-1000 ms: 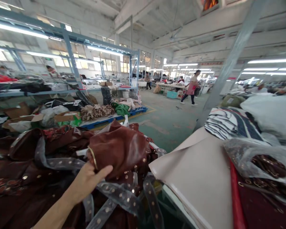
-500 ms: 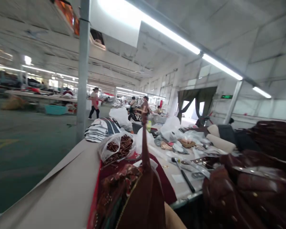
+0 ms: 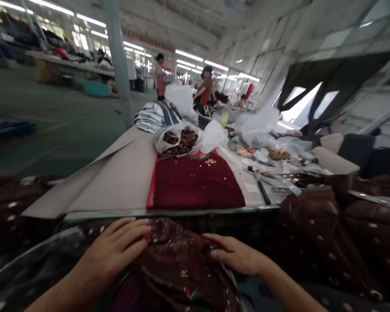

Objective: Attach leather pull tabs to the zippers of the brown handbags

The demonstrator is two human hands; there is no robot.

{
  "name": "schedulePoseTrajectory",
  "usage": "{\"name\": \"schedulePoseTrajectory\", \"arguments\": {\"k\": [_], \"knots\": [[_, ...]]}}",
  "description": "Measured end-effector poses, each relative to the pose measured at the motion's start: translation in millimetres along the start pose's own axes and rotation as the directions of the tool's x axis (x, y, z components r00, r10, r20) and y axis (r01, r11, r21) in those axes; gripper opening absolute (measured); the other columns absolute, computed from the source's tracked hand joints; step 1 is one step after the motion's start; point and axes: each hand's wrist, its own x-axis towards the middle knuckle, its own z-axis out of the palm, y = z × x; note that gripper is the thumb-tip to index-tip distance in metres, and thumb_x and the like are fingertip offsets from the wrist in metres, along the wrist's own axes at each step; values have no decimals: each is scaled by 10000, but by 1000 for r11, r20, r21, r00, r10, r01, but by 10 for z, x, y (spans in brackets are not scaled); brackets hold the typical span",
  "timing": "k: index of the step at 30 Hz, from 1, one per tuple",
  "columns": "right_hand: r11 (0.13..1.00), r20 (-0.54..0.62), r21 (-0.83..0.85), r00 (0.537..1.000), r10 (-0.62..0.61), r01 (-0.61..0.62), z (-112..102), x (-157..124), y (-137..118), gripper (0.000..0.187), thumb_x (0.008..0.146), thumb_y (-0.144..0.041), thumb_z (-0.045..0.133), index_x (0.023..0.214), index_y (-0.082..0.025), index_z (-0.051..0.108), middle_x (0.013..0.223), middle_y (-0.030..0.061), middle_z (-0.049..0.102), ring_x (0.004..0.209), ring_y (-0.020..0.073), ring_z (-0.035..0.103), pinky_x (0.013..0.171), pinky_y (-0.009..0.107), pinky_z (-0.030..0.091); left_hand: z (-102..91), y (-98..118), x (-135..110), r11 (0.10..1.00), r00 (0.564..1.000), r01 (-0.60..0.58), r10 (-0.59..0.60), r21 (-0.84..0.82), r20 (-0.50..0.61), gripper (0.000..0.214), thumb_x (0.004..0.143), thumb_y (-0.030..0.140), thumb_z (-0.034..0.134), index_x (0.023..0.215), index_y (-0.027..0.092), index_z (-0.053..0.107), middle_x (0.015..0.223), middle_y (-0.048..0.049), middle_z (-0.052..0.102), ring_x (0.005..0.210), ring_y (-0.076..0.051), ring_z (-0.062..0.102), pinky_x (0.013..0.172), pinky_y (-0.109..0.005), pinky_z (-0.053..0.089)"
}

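Observation:
A dark brown patterned bag (image 3: pixel 178 255) with shiny spots lies low in front of me, at the near side of the table. My left hand (image 3: pixel 117 247) rests flat on its upper left part, fingers stretched out. Against the bag's right edge, my right hand (image 3: pixel 235 253) touches it with fingers extended and slightly apart. Blur hides the bag's details and the fingertips of my right hand. On the table just beyond lies a dark red cloth pad (image 3: pixel 195 186) with small gold metal pieces (image 3: pixel 210 161) scattered on it.
An open plastic bag of brown leather pieces (image 3: pixel 182 141) stands behind the pad. To its right are a hammer (image 3: pixel 260 186) and plastic bags (image 3: pixel 260 128). Brown leather bags (image 3: pixel 315 229) are piled at right. A metal post (image 3: pixel 117 65) rises beyond the table; people stand farther back.
The bag, held up over the red pad by its strap before, is now lowered to the near side of the table. Both hands now show on it, and my view has tilted down.

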Motion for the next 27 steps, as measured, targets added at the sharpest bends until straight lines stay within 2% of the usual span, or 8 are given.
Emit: {"name": "schedulePoseTrajectory", "arguments": {"k": [2, 4, 7, 9, 14, 17, 21, 27], "knots": [[999, -51, -30, 998, 43, -44, 147, 138, 38, 797, 858, -547, 602, 1516, -150, 394, 1523, 152, 445, 1336, 319, 469, 1105, 439, 387, -16, -7, -60, 998, 997, 60, -60, 9, 51, 306, 996, 91, 383, 1144, 186, 633, 1255, -81, 640, 1253, -191, 538, 1150, -361, 345], [999, -37, -20, 998, 50, -51, 266, 289, 63, 844, 816, -562, 659, 1505, -141, 412, 1448, 165, 526, 1261, 322, 527, 1064, 447, 417, 15, 34, -109, 984, 985, 171, -171, 53, -1, 304, 958, 46, 448, 1212, 138, 586, 1306, -143, 590, 1267, -231, 523, 1105, -385, 405], [999, 87, 28, 996, -20, 18, 353, 443, 68, 413, 805, -441, 685, 1103, -161, 742, 1015, 91, 733, 967, 267, 640, 936, 405, 476, 82, 207, -207, 951, 947, 300, -288, 74, -142, 354, 851, -53, 572, 1167, 104, 543, 1310, -196, 556, 1277, -290, 512, 1079, -473, 437], [997, 132, 48, 989, -71, 65, 360, 492, 45, 264, 811, -415, 665, 785, -165, 747, 886, 69, 717, 924, 245, 631, 912, 376, 469, 122, 339, -280, 948, 940, 316, -306, 47, -153, 334, 841, -54, 594, 1119, 128, 564, 1245, -156, 596, 1237, -284, 536, 1066, -489, 432], [953, 86, 262, 988, 131, -150, 408, 624, 57, 583, 837, -557, 574, 1294, -196, 570, 1197, 98, 644, 938, 226, 644, 850, 382, 487, 182, 462, -369, 950, 949, 310, -311, -25, -53, 248, 963, 49, 453, 1096, 161, 631, 1061, -82, 677, 1068, -209, 587, 1019, -408, 418], [947, 58, 255, 981, 187, -195, 472, 734, 144, 637, 691, -498, 748, 1220, -164, 633, 1129, 105, 668, 918, 236, 619, 856, 380, 477, 200, 453, -354, 948, 945, 309, -315, -76, -85, 248, 977, 58, 430, 1010, 166, 650, 993, -71, 687, 1052, -201, 589, 1037, -415, 398], [945, 121, 295, 987, 109, -140, 367, 743, 85, 350, 638, -466, 800, 731, -141, 708, 706, 13, 614, 677, 162, 537, 747, 336, 469, 227, 486, -309, 939, 934, 312, -331, -147, -135, 270, 999, 74, 407, 959, 165, 658, 990, -45, 726, 1098, -178, 599, 1086, -392, 350], [784, 291, 617, 945, -148, -67, 332, 451, -316, 591, 542, -697, 811, 693, -139, 688, 655, -1, 560, 619, 124, 512, 660, 272, 449, 241, 534, -251, 945, 939, 308, -321, -113, -123, 334, 1035, 121, 349, 930, 173, 661, 906, -29, 728, 1028, -158, 623, 1010, -347, 363]]}}
